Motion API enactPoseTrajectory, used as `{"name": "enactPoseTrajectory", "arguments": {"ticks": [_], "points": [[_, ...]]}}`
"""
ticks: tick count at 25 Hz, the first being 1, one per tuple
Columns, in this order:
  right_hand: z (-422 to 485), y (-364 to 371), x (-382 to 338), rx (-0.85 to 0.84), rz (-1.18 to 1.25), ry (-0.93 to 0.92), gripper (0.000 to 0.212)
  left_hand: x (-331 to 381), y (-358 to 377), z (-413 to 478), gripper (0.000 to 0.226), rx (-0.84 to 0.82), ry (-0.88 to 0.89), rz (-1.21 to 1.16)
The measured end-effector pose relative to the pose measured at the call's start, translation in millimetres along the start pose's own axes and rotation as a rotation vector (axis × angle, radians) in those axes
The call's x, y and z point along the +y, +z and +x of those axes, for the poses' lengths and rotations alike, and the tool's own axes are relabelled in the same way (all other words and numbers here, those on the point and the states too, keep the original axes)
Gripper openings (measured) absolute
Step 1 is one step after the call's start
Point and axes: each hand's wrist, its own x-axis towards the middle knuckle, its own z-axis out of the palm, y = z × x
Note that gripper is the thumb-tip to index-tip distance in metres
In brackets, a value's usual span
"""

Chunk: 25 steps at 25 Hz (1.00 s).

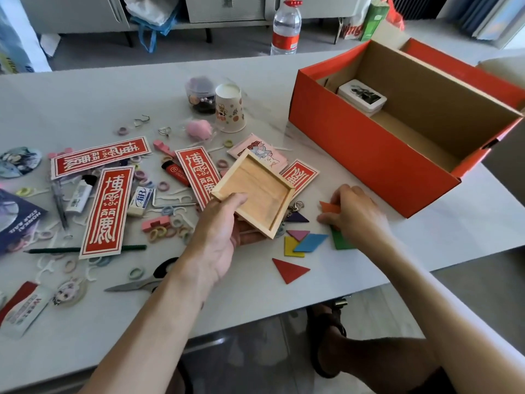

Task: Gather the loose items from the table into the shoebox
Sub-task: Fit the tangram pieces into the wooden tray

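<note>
My left hand (224, 231) grips a shallow square wooden tray (252, 191), tilted above the table's middle. My right hand (355, 214) pinches an orange tangram piece (329, 207) on the table, partly covering a green piece (341, 241). Loose tangram pieces lie between my hands: purple (297, 218), pink (298, 234), yellow (289, 247), blue (311, 242) and a red triangle (289, 270). The orange shoebox (369, 155) stands open at the right, holding a white card box (362, 96).
The table's left half is strewn with red paper strips (106, 211), hair ties, floss picks, a lighter (176, 173), an eraser (140, 197), scissors (136, 285), a pencil and badges. A paper cup (229, 108), a small jar and a water bottle (285, 27) stand farther back.
</note>
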Motion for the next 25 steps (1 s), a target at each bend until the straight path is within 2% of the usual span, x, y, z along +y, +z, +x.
{"name": "enactPoseTrajectory", "arguments": {"ticks": [3,7,10,13,20,25], "points": [[-1,-5,2,0.012,0.058,-0.017,0.035,2,-1,0,0.021,-0.094,-0.082,-0.040],[-11,-23,9,-0.030,0.309,0.018,0.038,3,-7,-3,0.032,-0.203,-0.178,-0.028],[-31,-24,21,-0.112,0.077,0.033,0.047,2,-11,-3,0.037,-0.255,-0.198,-0.013],[-38,-18,24,-0.147,-0.111,0.048,0.054,2,-10,-3,0.033,-0.211,-0.164,-0.048],[-18,-22,14,-0.155,-0.176,0.063,0.042,1,-11,2,0.026,-0.151,-0.111,-0.115],[-21,-22,15,-0.093,-0.109,0.010,0.058,0,-12,2,0.028,-0.128,-0.089,-0.093]]}}
